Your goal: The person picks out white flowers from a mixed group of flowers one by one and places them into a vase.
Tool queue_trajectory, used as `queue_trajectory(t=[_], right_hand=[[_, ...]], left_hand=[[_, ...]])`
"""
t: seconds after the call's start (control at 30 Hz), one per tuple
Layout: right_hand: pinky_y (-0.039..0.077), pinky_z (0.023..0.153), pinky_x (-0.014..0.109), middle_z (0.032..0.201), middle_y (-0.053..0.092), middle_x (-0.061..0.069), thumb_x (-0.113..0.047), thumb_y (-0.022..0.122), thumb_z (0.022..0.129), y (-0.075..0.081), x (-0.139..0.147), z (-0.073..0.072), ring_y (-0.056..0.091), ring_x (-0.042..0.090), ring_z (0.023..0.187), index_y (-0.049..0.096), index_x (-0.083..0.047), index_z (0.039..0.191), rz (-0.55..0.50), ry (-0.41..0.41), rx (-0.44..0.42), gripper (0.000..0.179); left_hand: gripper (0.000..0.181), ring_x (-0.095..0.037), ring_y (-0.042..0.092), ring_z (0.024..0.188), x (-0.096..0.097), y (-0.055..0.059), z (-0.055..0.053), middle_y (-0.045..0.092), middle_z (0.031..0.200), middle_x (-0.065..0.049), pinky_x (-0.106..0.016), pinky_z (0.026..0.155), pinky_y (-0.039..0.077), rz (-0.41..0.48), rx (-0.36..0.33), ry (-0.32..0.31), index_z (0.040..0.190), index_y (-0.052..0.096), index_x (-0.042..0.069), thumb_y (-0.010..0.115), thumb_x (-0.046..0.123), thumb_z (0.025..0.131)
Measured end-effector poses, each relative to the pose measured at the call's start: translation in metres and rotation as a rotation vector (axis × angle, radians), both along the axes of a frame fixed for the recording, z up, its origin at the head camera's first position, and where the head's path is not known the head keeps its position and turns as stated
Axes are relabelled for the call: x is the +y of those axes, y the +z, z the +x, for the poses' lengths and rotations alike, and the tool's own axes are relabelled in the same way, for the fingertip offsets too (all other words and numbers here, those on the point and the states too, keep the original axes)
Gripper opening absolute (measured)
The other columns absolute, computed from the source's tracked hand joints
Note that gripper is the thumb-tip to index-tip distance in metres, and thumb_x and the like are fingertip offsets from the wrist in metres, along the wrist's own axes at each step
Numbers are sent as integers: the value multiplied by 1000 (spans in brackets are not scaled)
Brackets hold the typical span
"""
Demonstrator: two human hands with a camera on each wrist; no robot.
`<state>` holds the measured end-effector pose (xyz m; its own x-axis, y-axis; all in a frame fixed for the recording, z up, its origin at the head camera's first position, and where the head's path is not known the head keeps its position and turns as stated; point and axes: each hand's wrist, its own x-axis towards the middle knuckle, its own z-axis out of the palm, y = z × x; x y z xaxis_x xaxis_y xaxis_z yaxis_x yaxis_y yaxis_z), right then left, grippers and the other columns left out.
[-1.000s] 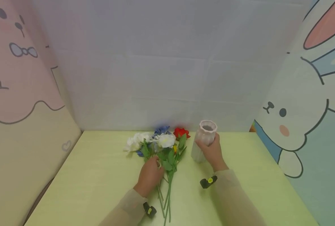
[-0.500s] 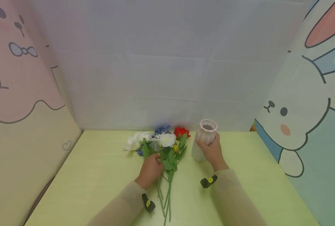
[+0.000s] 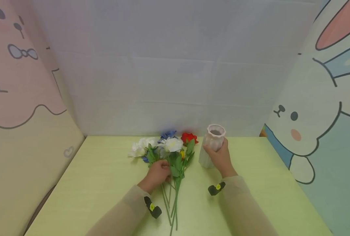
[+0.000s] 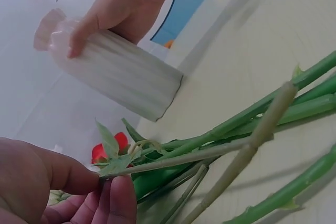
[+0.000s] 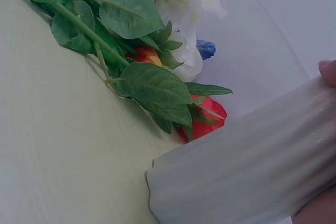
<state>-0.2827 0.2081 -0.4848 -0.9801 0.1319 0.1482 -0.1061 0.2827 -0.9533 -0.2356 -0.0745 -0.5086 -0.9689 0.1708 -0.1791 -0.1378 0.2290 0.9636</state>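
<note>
In the head view, my left hand (image 3: 156, 174) is among artificial flowers lying on the table. Its thumb and forefinger pinch a thin grey-green flower stem (image 4: 181, 159), clearest in the left wrist view. Which bloom belongs to that stem cannot be told. White flowers (image 3: 173, 145), a blue flower (image 3: 168, 134) and a red rose (image 3: 188, 138) lie beyond the hand, with green stems (image 3: 176, 203) running toward the near edge. To the right, my right hand (image 3: 223, 159) grips a pale ribbed vase (image 3: 212, 143) round its side. The vase stands upright on the table, its scalloped mouth facing up.
The pale yellow-green table (image 3: 104, 183) ends at a white backdrop (image 3: 169, 82). Printed cartoon panels, one with a rabbit (image 3: 310, 131), stand at both sides. An orange-yellow bloom (image 5: 144, 55) shows among green leaves (image 5: 152, 85) in the right wrist view.
My left hand has shifted slightly left and up, its forearm swinging outward, and the stems near it have moved a little. My right hand and the vase stay in place.
</note>
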Motion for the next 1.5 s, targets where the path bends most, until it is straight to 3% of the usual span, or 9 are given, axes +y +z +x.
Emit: queue_trajectory(t=[0.27, 0.7, 0.9, 1.13, 1.3, 1.5], right_hand=[[44, 104, 60, 144, 43, 23, -31, 79, 93, -1, 0, 0, 49, 40, 128, 20, -8, 156, -9, 10, 2, 89], [44, 104, 60, 144, 43, 23, -33, 78, 93, -2, 1, -1, 49, 41, 128, 19, -7, 157, 14, 5, 16, 91], [43, 106, 60, 145, 42, 23, -33, 79, 93, -3, 2, -1, 48, 40, 129, 19, -6, 156, 26, 0, 6, 91], [42, 108, 61, 146, 41, 23, -33, 79, 93, -3, 4, -1, 47, 40, 131, 18, -7, 157, 19, 1, -2, 93], [43, 106, 60, 145, 42, 23, -34, 79, 92, -3, 3, 0, 48, 40, 130, 18, -7, 157, 22, 0, 3, 93], [42, 106, 61, 145, 42, 24, -32, 80, 92, -4, 4, -1, 48, 41, 130, 19, -5, 156, 25, 3, 20, 91]], left_hand=[[26, -28, 68, 75, 0, 13, 1, 61, 105, -19, -38, 70, 60, 14, -33, -28, 121, 58, -9, 56, -4, 95], [27, -24, 68, 79, -3, 33, -12, 62, 103, -16, -44, 78, 60, -2, 64, -147, 120, 55, -7, 63, 1, 96], [26, -25, 68, 84, -1, 38, -14, 62, 104, -16, -40, 79, 60, -7, 113, -189, 122, 54, -6, 62, 2, 98], [26, -23, 64, 94, 3, 51, -25, 63, 106, -11, -38, 81, 56, -130, 210, -218, 121, 56, -2, 63, 4, 97], [22, -22, 64, 92, 7, 62, -35, 64, 103, -9, -36, 77, 56, -186, 249, -200, 116, 57, 0, 66, 4, 96], [24, -24, 68, 83, 12, 74, -52, 62, 102, -13, -43, 78, 59, -143, 240, -167, 118, 56, 1, 63, 2, 95]])
